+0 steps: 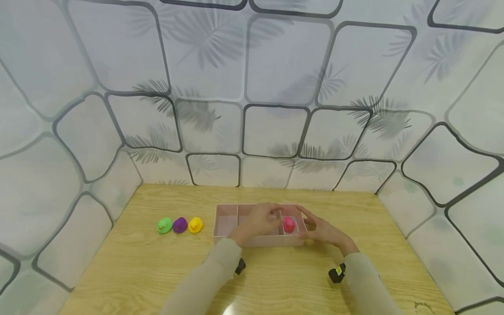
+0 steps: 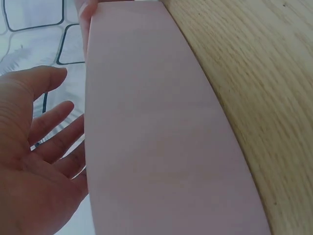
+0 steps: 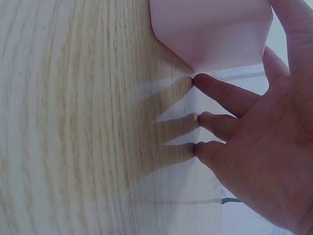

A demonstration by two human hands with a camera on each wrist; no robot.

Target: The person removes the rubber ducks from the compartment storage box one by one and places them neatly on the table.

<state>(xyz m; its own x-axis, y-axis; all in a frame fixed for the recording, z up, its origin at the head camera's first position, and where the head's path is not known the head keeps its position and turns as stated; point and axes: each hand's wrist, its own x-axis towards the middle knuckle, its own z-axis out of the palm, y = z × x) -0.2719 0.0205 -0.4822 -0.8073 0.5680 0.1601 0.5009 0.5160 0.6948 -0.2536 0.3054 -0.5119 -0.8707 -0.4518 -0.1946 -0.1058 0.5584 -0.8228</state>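
Observation:
A pale pink divided box [image 1: 258,241] sits on the table, with a pink toy duck [image 1: 289,224] in its right compartment. My left hand [image 1: 257,222] hovers over the middle compartment, its fingers loosely bent and pointing right. In the left wrist view, that hand [image 2: 39,147] is beyond the box's front wall [image 2: 151,127] with nothing between thumb and fingers. At the right end, my right hand [image 1: 324,230] spans the box between thumb and index finger. The right wrist view shows this hand [image 3: 264,127] with its other fingers spread apart off the box wall [image 3: 215,34].
Left of the box stand three toy ducks in a row: green [image 1: 165,225], purple [image 1: 180,225] and yellow [image 1: 195,225]. The wooden table [image 1: 130,262] ends at patterned cloth walls [image 1: 212,131] at the back and both sides.

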